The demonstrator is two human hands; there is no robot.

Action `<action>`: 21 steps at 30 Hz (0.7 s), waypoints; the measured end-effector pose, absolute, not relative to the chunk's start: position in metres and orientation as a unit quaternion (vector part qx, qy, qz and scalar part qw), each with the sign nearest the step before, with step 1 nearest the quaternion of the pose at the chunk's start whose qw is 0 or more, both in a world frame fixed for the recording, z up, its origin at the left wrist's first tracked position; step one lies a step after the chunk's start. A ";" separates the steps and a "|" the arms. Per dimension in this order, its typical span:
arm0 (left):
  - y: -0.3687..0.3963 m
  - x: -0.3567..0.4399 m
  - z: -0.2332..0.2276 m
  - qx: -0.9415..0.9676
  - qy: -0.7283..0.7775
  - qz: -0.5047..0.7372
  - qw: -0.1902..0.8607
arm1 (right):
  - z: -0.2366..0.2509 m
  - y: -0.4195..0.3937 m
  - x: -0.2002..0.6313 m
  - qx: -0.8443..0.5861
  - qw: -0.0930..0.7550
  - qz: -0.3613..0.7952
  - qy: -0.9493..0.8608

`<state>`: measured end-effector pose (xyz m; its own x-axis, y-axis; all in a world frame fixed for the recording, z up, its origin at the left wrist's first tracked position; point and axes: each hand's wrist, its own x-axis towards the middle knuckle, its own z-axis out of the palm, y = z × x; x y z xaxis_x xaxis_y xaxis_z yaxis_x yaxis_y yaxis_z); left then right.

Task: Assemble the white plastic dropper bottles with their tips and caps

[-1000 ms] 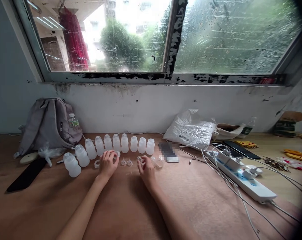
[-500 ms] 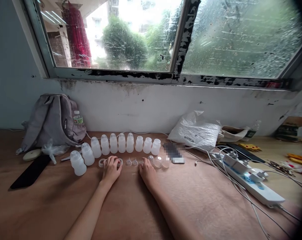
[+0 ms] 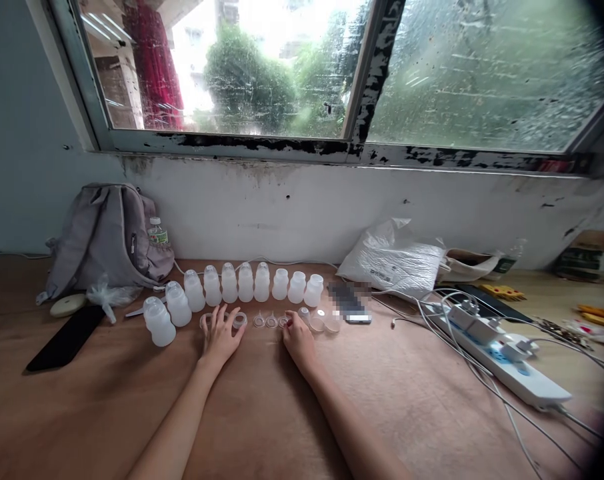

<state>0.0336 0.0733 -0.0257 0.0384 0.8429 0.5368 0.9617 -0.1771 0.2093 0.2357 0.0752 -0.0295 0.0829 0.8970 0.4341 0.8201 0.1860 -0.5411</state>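
A curved row of several frosted baby bottles [image 3: 229, 283] stands on the table; the three at the right end [image 3: 297, 288] have open necks, and the others carry clear caps. My left hand [image 3: 221, 339] rests with fingers spread over white screw rings [image 3: 239, 321], one partly hidden beneath it. Between my hands lie three small clear teat-like pieces [image 3: 271, 321] with thin stems. My right hand [image 3: 299, 341] is closed, its fingertips at the rightmost of these pieces [image 3: 283, 322]; what they grip is hidden. Clear dome caps [image 3: 317, 323] sit just right of that hand.
A phone [image 3: 352, 308] and silver padded bag [image 3: 392, 260] lie right of the bottles. A power strip [image 3: 502, 363] with trailing cables crosses the right side. At left are a grey backpack [image 3: 107, 233], a black flat case [image 3: 65, 339] and a knotted plastic bag [image 3: 109, 295].
My left fingers have spread apart over the rings. My right hand has shifted slightly right relative to the small pieces, uncovering the third one. The view has tilted a little.
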 end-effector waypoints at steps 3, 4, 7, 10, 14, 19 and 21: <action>0.074 0.033 -0.027 -0.716 -0.637 -0.266 0.105 | -0.030 0.075 0.237 -0.635 0.380 0.056 -0.670; 0.075 0.033 -0.028 -0.716 -0.638 -0.264 0.107 | -0.030 0.076 0.237 -0.634 0.384 0.058 -0.668; 0.075 0.031 -0.030 -0.714 -0.638 -0.266 0.115 | -0.032 0.077 0.239 -0.628 0.399 0.068 -0.665; 0.075 0.031 -0.030 -0.714 -0.636 -0.270 0.115 | -0.033 0.077 0.241 -0.620 0.408 0.078 -0.666; 0.075 0.031 -0.030 -0.713 -0.640 -0.264 0.107 | -0.033 0.077 0.243 -0.615 0.404 0.090 -0.671; 0.075 0.032 -0.032 -0.705 -0.661 -0.242 0.083 | -0.033 0.078 0.242 -0.620 0.398 0.105 -0.668; 0.075 0.032 -0.032 -0.706 -0.666 -0.228 0.072 | -0.033 0.078 0.242 -0.624 0.397 0.110 -0.664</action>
